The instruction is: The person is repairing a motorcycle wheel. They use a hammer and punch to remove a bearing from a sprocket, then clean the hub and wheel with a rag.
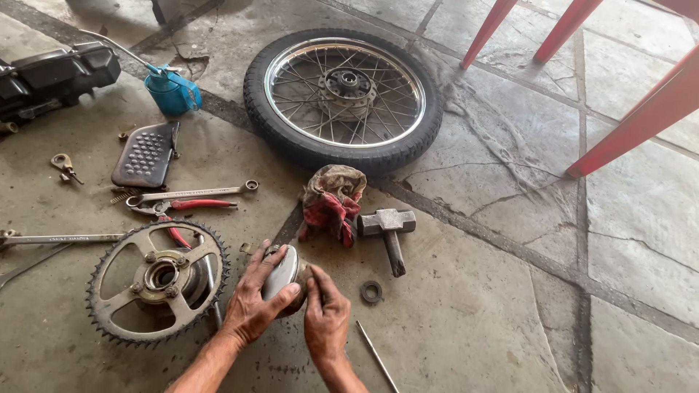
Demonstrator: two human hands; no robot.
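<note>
Round grey metal drum part [282, 271] sits low in the frame, a little left of centre, held on edge just above the floor. My left hand [251, 306] wraps over its left side, fingers curled on the rim and thumb pressed across the face, so that grip is closed on it. My right hand [325, 316] comes up from the bottom edge with its fingertips pinched against the part's right side; what they pinch I cannot tell. Both forearms enter from the bottom of the frame, angled inward.

Just left lies a toothed sprocket with hub [159, 280]. To the right, a small dark ring [371, 292] and a thin rod [377, 356] rest on the ground. Above my hands lie a red checked rag [332, 204] and a hammer [388, 227]. Spanners [193, 193] and red-handled pliers [191, 206] lie at centre left. A spoked wheel with tyre [343, 97] lies flat at upper centre, a blue oil can [172, 89] at upper left, red metal legs [641, 116] at upper right. Everything rests on a stained, cracked stone floor [510, 291].
</note>
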